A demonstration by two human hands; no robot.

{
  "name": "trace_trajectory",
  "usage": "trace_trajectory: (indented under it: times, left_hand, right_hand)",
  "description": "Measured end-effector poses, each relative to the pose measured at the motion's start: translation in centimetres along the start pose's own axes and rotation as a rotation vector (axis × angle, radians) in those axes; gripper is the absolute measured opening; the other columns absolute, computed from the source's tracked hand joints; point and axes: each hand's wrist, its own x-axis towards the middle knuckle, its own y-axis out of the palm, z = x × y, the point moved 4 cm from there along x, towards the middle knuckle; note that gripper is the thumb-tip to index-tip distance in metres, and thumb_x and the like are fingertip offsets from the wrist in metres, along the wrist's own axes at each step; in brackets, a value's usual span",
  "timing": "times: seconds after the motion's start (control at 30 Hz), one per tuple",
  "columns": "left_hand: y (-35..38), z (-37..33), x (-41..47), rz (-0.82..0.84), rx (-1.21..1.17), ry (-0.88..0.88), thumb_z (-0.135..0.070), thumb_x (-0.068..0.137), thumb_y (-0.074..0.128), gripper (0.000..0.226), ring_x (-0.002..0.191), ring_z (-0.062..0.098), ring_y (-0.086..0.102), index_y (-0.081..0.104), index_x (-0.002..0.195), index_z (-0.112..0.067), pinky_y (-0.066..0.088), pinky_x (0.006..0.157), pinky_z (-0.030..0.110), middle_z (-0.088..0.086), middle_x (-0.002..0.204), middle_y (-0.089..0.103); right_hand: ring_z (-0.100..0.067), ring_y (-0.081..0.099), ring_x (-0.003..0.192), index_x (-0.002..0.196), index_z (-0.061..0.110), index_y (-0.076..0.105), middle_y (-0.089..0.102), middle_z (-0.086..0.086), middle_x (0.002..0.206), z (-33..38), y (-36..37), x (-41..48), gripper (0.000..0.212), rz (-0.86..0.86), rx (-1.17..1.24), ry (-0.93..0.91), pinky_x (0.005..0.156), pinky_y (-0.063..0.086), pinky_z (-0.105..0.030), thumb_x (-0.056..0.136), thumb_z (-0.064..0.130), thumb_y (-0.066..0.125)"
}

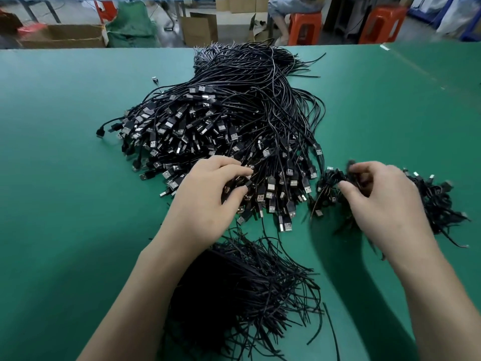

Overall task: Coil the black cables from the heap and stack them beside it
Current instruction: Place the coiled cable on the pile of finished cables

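A large heap of black USB cables with silver-tipped plugs [234, 121] lies on the green-covered work table [65, 178], filling the middle of the view and running up toward 12 o'clock, its plug ends fanned out toward 6 and 8 o'clock. At the heap's 6 o'clock edge the left hand [208, 199] reaches in with curled fingers, thumb and forefinger pinching a single black plug end [248, 182] among the others. At the heap's 4 o'clock the right hand [385, 201] is curled round a small coiled black cable bundle [329, 185], blurred, with a plug hanging from it. Just behind that hand, at 3 o'clock of the view, sits the low stack of coiled black cables [440, 204], close beside the heap but apart from it. At 6 o'clock, between the forearms, lies a thick sheaf of thin black tie strips [247, 287]. Beyond the table's far edge, at 12 to 1 o'clock, stand orange plastic stools [304, 28] and brown cardboard boxes [200, 28].
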Motion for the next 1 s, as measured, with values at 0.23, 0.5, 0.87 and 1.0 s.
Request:
trace_trajectory:
  times: [0.23,0.5,0.87,1.0]
  left_hand:
    - [0.5,0.7,0.7,0.008,0.062,-0.064,-0.029,0.102,0.062,0.039,0.128,0.003,0.044,0.061,0.141,-0.025,0.029,0.107,0.013,-0.013,0.137,0.055]
    - [-0.9,1.3,7.1,-0.201,0.131,-0.307,-0.051,0.097,0.062,0.037,0.089,0.015,0.068,0.072,0.12,-0.024,0.056,0.084,0.035,-0.011,0.089,0.071]
    - [-0.8,1.1,11.2,-0.124,0.614,-0.286,-0.044,0.089,0.067,0.033,0.082,0.036,0.062,0.073,0.084,-0.012,0.04,0.067,0.034,0.01,0.087,0.065]
    - [-0.9,0.9,10.8,-0.078,0.522,-0.299,-0.038,0.089,0.063,0.033,0.078,0.033,0.057,0.068,0.075,-0.009,0.04,0.068,0.034,0.008,0.08,0.063]
  right_hand:
    - [-0.035,0.035,0.13,0.131,0.007,0.064,0.045,-0.013,0.138,-0.7,-1.1,-0.1,0.056,0.062,-0.295,0.035,0.104,0.038,-0.05,0.096,0.051,0.057]
    - [-0.025,0.036,0.134,0.136,0.016,0.061,0.047,-0.007,0.138,3.2,-0.6,-1.6,0.052,0.044,-0.091,-0.182,0.112,0.034,-0.048,0.095,0.048,0.06]
    - [-0.012,0.038,0.13,0.132,0.026,0.061,0.048,0.01,0.125,5.2,0.4,-2.9,0.04,0.16,0.051,-0.332,0.111,0.033,-0.035,0.097,0.046,0.059]
    - [-0.009,0.042,0.128,0.13,0.028,0.061,0.048,0.014,0.12,5.2,0.4,-2.7,0.038,0.185,0.072,-0.333,0.1,0.031,-0.025,0.097,0.045,0.06]
